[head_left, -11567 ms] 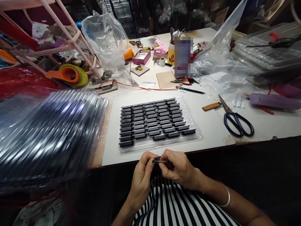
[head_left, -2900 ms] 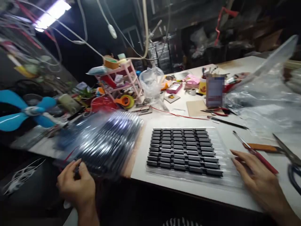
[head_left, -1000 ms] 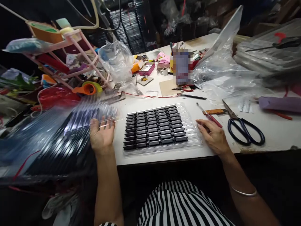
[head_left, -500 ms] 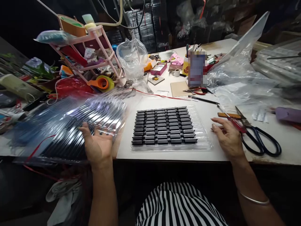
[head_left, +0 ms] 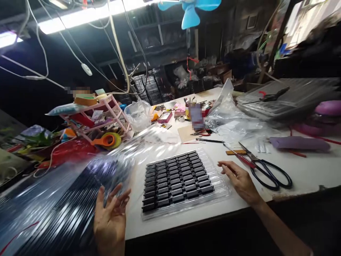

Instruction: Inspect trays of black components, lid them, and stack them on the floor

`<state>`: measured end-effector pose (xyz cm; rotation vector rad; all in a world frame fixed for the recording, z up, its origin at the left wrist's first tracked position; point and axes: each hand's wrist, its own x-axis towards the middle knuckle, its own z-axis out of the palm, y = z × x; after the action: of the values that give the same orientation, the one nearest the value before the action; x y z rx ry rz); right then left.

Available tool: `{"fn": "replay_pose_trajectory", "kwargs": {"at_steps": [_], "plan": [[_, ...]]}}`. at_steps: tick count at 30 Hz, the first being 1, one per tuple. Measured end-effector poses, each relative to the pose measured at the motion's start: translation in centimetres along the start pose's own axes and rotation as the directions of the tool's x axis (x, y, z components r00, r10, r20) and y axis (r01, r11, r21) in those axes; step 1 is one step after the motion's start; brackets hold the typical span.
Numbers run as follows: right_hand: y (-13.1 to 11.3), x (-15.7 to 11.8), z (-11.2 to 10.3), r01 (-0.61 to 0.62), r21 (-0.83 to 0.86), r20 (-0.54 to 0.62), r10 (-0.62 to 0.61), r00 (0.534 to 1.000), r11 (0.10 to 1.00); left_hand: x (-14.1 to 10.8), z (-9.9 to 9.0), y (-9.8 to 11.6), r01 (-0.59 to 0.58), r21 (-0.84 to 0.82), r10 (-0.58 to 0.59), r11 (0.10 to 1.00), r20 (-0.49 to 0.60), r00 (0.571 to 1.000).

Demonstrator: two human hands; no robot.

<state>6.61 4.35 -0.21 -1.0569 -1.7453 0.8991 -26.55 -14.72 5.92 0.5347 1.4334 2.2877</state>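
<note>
Left hand (head_left: 110, 220) spread open, palm up, beside a blurred clear plastic tray (head_left: 128, 156) lifted over the tabletop's left edge, right hand (head_left: 239, 179) flat, fingers loose, touching the filled component tray (head_left: 181, 179) near the front edge, scissors (head_left: 266, 170) just right.

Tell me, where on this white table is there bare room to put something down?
The table is bare right of the scissors, below the purple roll. A thin strip lies in front of the clear tray, by the right hand. The far end by the plastic bags and the pink rack is crowded. The left hand lifts a clear sheet.
</note>
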Motion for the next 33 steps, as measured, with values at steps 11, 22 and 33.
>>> {"fn": "replay_pose_trajectory", "kwargs": {"at_steps": [11, 22, 33], "plan": [[-3.6, 0.1, -0.1, -0.194, 0.174, 0.266, 0.144, 0.953, 0.965, -0.4, -1.0, -2.3, 0.167, 0.563, -0.256, 0.809, 0.083, 0.963], [0.5, 2.0, -0.4, 0.055, -0.418, 0.21, 0.037, 0.977, 0.907, 1.6, -1.6, -5.3, -0.22, 0.799, -0.117, 0.559, 0.339, 0.934], [0.5, 3.8, 2.3, 0.25, -0.695, 0.345, 0.007, 0.939, 0.674, 3.5, 1.7, -7.3, -0.356, 0.878, -0.11, 0.32, 0.408, 0.906]]}}
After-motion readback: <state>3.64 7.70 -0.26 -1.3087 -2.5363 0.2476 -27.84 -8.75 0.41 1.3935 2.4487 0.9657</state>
